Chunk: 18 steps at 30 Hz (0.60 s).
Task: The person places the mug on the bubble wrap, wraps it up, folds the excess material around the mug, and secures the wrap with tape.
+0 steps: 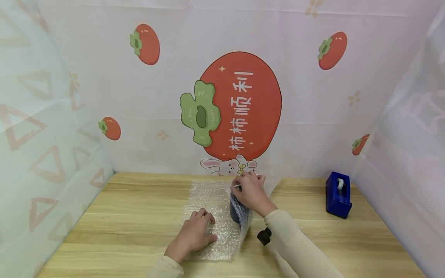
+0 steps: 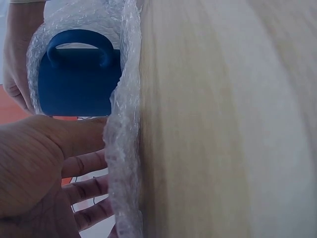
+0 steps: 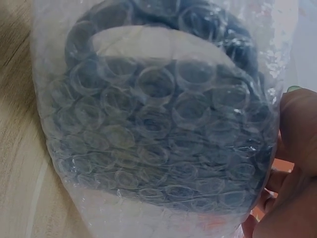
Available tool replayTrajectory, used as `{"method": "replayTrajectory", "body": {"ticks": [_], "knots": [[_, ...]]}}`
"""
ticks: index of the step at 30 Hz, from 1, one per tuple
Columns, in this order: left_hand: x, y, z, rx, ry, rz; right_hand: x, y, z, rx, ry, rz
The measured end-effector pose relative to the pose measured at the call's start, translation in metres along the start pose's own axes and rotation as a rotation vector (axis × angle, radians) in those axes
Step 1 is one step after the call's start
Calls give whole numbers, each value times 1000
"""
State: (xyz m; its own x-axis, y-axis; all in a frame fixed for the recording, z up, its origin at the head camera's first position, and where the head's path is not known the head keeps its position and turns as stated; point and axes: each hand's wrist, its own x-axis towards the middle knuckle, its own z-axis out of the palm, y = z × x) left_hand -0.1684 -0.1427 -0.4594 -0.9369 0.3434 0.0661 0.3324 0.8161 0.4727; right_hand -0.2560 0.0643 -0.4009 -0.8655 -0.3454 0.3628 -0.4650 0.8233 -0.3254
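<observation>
A dark blue mug stands on a sheet of bubble wrap, with part of the sheet folded up round its right side. My right hand holds that raised wrap at the top of the mug, fingers curled over the rim area. In the left wrist view the mug's handle shows, with wrap round it. Through the bubbles, the right wrist view shows the mug closely covered. My left hand rests on the flat part of the sheet, left of the mug, fingers spread and slightly bent.
A blue tape dispenser with a roll of tape stands at the right rear of the wooden table. Printed cloth walls enclose the back and both sides. A black wrist camera sits under the right sleeve.
</observation>
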Motion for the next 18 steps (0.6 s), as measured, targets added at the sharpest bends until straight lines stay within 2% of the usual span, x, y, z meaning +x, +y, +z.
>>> {"method": "replayTrajectory", "body": {"ticks": [5, 10, 13, 18], "knots": [[1, 0, 0, -5, 3, 6, 1, 1, 2, 22, 64, 8], [1, -1, 1, 2, 10, 17, 2, 0, 2, 20, 134, -35], [2, -1, 1, 9, 9, 17, 0, -1, 2, -7, 121, -85], [1, -1, 0, -2, -4, 0, -1, -3, 3, -56, 42, -119]]}}
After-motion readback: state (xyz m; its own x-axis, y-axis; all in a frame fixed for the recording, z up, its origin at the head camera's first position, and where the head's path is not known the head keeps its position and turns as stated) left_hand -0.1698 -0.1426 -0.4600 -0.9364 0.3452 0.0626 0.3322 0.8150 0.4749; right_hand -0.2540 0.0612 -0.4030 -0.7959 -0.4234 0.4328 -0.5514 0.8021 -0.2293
